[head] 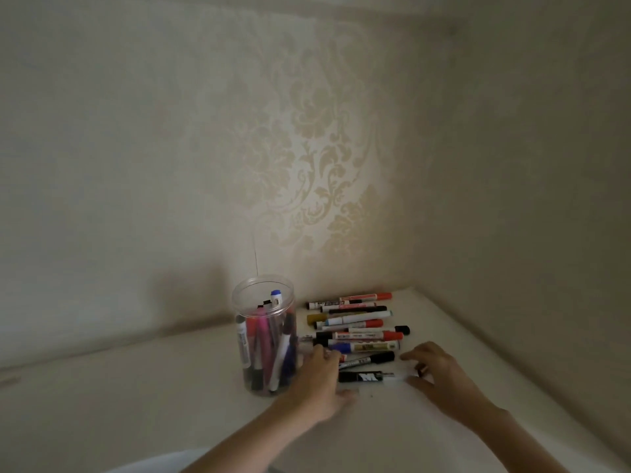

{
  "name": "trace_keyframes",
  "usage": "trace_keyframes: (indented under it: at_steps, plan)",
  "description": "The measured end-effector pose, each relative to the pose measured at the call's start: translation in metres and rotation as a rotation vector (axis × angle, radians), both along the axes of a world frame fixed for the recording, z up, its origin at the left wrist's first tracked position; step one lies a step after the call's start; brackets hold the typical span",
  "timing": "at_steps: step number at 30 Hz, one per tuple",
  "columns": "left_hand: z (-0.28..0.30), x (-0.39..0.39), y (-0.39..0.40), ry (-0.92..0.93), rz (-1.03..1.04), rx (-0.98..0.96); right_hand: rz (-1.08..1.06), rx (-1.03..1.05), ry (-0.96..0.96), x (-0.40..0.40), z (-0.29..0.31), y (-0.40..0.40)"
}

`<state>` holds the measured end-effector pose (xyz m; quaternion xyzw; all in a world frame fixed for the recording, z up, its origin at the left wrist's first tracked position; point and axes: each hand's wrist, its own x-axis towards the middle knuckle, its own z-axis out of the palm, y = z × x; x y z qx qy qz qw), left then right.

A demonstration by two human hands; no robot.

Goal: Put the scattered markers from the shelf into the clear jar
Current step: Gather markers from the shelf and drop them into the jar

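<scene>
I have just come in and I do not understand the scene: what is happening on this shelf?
A person is tidying markers into a clear jar that stands upright on the shelf and already holds several. A pile of markers still lies to the right of it. The left hand reaches to the near end of the pile beside the jar, and the right hand is at the end of a black marker nearest the person. Neither hand has clearly lifted anything yet.
</scene>
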<state>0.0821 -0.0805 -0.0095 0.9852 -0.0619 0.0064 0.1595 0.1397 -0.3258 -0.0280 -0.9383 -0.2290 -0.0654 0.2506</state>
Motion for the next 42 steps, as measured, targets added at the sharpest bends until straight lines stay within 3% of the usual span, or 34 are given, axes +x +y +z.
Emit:
trace_keyframes:
  at_steps: [3,10,14,18,27,31,33,38,42]
  plan:
    - [-0.002,0.004,-0.009,-0.008,-0.024,0.003,0.012,0.077,-0.012,0.004,-0.003,0.013]
    - [-0.006,0.019,0.002,-0.121,-0.107,-0.143,0.038,-0.140,-0.007,0.018,-0.004,0.024]
    - [-0.003,0.030,0.011,-0.063,-0.107,0.002,0.090,-0.172,0.059,0.016,0.000,0.022]
    - [-0.004,0.034,0.010,-0.061,-0.120,-0.003,0.095,-0.179,0.107,0.011,0.002,0.019]
    - [-0.005,0.035,0.003,-0.110,-0.209,0.078,0.069,-0.181,0.036,-0.008,0.004,-0.005]
    - [-0.001,0.035,-0.001,-0.164,-0.151,0.103,-0.005,-0.233,-0.051,-0.018,0.002,-0.013]
    - [0.008,0.033,-0.004,-0.251,-0.133,0.007,-0.018,-0.257,-0.079,-0.024,0.000,-0.012]
    - [0.067,0.016,-0.014,-0.291,-0.047,-0.553,-0.016,-0.346,-0.121,-0.033,0.000,-0.004]
    - [0.137,0.002,0.012,-0.359,-0.031,-0.890,-0.029,-0.507,-0.130,-0.040,0.008,0.016]
